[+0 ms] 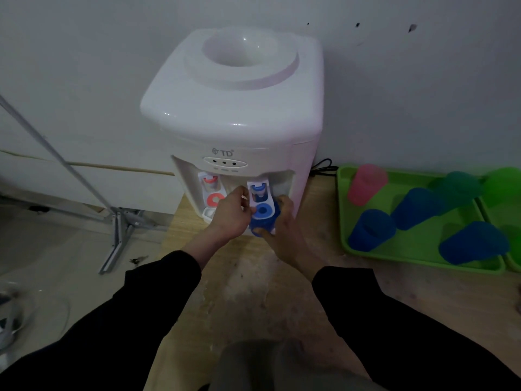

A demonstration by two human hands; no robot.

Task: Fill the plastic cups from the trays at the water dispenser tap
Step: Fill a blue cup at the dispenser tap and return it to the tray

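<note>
The blue plastic cup (258,231) stands under the blue tap (260,193) of the water dispenser (234,108), at the front of its recess. The right hand (284,230) holds this cup, with fingers and thumb curled round its side. The left hand (229,218) is at the same tap, and its bent fingers grip the white lever from the left side. Both arms wear black sleeves. The red tap (211,190) is just to the left, with no hand on it. The dispenser is on a wooden desk (253,292). To the right, apart from the dispenser, lies a green tray (341,210) with three blue cups, a pink cup (366,183) and a teal cup (456,189). A second green tray (511,263) touches it at the frame edge.
</note>
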